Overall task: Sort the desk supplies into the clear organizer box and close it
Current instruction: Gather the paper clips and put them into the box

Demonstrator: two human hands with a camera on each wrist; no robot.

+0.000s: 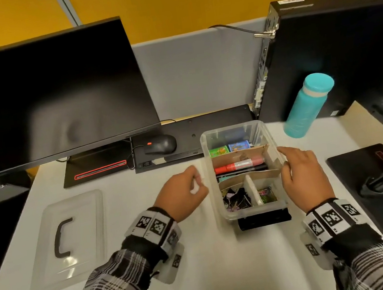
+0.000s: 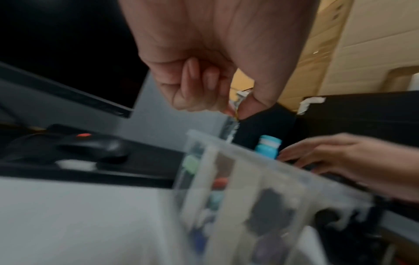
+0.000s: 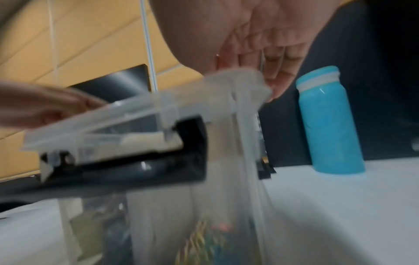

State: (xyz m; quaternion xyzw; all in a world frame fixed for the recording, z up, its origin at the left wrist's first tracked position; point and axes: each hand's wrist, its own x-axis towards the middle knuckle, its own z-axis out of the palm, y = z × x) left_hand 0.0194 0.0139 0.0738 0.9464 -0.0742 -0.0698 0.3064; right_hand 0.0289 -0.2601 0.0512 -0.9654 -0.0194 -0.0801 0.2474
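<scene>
Pinching a small unreadable item, left hand (image 1: 183, 193) hovers beside organizer box (image 1: 280, 203); right hand (image 1: 301, 172) relaxed.

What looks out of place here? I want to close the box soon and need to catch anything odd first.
The cardboard dividers inside the clear organizer box sit crooked and bent. The lid lies apart on the desk, left of the left hand. Nothing has spilled.
</scene>
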